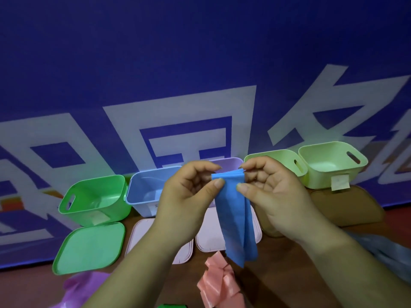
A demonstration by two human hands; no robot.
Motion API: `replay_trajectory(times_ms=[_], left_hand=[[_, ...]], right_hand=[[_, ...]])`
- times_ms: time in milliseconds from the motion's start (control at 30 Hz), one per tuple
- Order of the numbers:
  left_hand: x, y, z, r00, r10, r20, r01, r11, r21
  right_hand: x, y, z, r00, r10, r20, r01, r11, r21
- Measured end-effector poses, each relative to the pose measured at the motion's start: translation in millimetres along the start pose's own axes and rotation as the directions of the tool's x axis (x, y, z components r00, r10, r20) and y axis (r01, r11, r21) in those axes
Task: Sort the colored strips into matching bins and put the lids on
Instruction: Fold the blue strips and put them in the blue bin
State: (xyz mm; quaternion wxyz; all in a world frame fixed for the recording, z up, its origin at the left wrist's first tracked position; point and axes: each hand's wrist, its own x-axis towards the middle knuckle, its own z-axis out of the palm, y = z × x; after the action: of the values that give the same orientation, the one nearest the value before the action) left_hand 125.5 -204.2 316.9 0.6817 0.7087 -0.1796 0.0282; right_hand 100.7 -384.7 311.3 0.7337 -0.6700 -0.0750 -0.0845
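Blue strips (235, 216), held as one layered bundle, hang just right of the blue bin (144, 187) and above the tabletop (289, 274). The left hand (189, 196) pinches the bundle's upper left corner between thumb and forefinger. The right hand (273, 194) pinches its upper right edge likewise, other fingers curled. The green bin (93, 196) stands just left of the blue bin, with the green lid (89, 250) lying flat nearer the viewer. Pink strips (220, 285) lie heaped nearer than the blue bin, to its right.
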Motion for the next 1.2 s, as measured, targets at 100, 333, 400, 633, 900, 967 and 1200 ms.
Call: replay_trajectory(times_ms=[100, 333, 400, 633, 900, 967, 1200], left_hand=[[6, 2, -4, 0.999, 0.032, -0.035, -0.032, 0.999, -0.017], [16, 3, -20, 0.996, 0.080, -0.040, -0.081, 0.996, -0.024], [15, -1, -22, 0.999, 0.037, -0.002, -0.037, 0.999, -0.031], [21, -13, 9, 0.997, 0.026, 0.075, -0.039, 0.983, 0.178], [36, -11, 57, 0.998, 0.058, -0.018, -0.052, 0.971, 0.234], [37, -8, 72, 0.998, 0.057, -0.014, -0.051, 0.965, 0.256], [37, 1, 120, 0.998, 0.065, -0.001, -0.063, 0.968, 0.241]], right_hand=[[6, -9, 9, 1.000, -0.014, -0.008, 0.013, 0.998, -0.056], [26, -38, 27, 0.998, -0.049, -0.045, 0.034, 0.957, -0.288], [33, -48, 31, 0.996, -0.065, -0.059, 0.043, 0.950, -0.311], [49, -81, 33, 0.993, -0.106, -0.050, 0.079, 0.921, -0.381], [50, -96, -15, 0.972, -0.175, -0.157, 0.099, 0.910, -0.404], [51, -97, -30, 0.970, -0.176, -0.169, 0.101, 0.920, -0.380], [54, -103, -81, 0.982, -0.141, -0.123, 0.092, 0.938, -0.335]])
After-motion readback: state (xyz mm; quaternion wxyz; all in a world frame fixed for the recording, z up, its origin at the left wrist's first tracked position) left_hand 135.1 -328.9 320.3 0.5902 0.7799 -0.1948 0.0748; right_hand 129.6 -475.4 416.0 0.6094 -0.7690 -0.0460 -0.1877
